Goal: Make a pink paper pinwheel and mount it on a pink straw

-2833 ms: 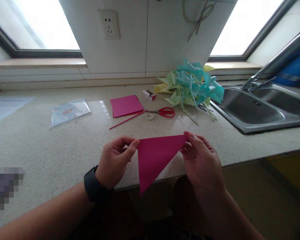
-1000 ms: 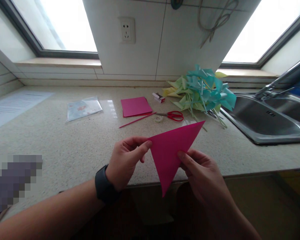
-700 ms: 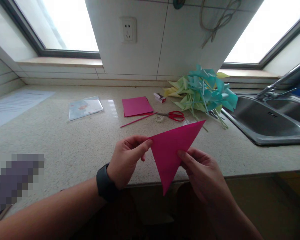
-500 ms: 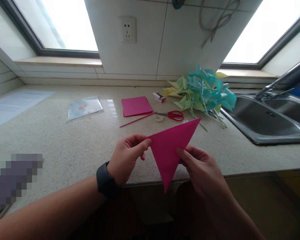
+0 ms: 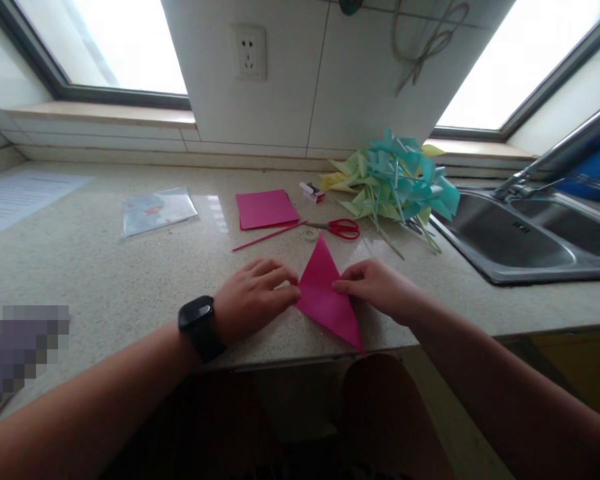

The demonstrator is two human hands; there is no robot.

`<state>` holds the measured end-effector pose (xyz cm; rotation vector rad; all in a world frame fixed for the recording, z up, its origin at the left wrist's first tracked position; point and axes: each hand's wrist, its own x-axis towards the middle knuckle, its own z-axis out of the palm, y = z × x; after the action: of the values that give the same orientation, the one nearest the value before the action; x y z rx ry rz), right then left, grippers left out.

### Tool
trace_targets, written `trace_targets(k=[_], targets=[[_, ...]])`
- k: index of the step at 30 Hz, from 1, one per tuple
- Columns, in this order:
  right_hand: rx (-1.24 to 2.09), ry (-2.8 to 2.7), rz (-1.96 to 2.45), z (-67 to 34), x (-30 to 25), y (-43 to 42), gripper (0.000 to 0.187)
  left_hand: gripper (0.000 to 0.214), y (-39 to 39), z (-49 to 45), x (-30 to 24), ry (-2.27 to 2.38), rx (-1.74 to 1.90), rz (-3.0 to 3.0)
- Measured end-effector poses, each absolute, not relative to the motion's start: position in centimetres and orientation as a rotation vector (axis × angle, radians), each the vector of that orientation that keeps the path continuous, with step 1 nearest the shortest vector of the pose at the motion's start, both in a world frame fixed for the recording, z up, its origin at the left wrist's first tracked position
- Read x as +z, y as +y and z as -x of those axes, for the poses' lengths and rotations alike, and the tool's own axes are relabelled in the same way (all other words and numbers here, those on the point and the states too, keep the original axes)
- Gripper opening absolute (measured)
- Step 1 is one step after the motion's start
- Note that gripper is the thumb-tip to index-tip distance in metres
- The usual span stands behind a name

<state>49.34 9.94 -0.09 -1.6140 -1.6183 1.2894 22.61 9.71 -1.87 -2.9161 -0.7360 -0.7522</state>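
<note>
Pink paper [image 5: 323, 283]: between the left and right fingers, at the near side of the table [image 5: 145, 287]. One corner points away past the fingers, one points back toward the person. Its underside is hidden, so I cannot tell if it lies flat.
Left hand [image 5: 253, 297]: the finger and thumb tips are at the paper's left corner. I cannot tell if they pinch it or just touch it.
Right hand [image 5: 380, 288]: the thumb is on top and the fingers go under, pinching the paper's right edge. Those finger ends are hidden.
Watch [image 5: 200, 320]: on the wrist behind the left fingers, its screen dark.
Pink stack [image 5: 267, 209]: past the left fingers. The top sheet covers most of the rest.
Pink stick [image 5: 263, 241]: between that stack and the left fingers.
Scissors [image 5: 344, 229]: past the right fingers, with red handles. The blade tips are hard to see near the stick.
White ring [image 5: 309, 235]: just past the fingers, near the paper's far corner, too small to make out well.
Pinwheels [image 5: 400, 177]: far past the right fingers, in a heap that hides many sticks.
Printed sheet [image 5: 25, 200]: far left of the left fingers, cut off, words too tiny to read.
Sink [image 5: 505, 230]: far right of the right fingers, cut off.
</note>
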Motion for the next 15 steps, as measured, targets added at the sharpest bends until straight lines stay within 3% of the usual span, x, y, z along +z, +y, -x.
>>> trace_targets(k=[12,15], targets=[[1.027,-2.017,1.646,-49.2,-0.6,11.6,0.027,0.02,9.3,-23.1,-2.1,-0.635,-0.591,3.14],[0.844,-2.048,1.659,-49.1,-0.5,11.2,0.017,0.018,9.4,-23.4,-2.3,-0.639,-0.572,3.213]])
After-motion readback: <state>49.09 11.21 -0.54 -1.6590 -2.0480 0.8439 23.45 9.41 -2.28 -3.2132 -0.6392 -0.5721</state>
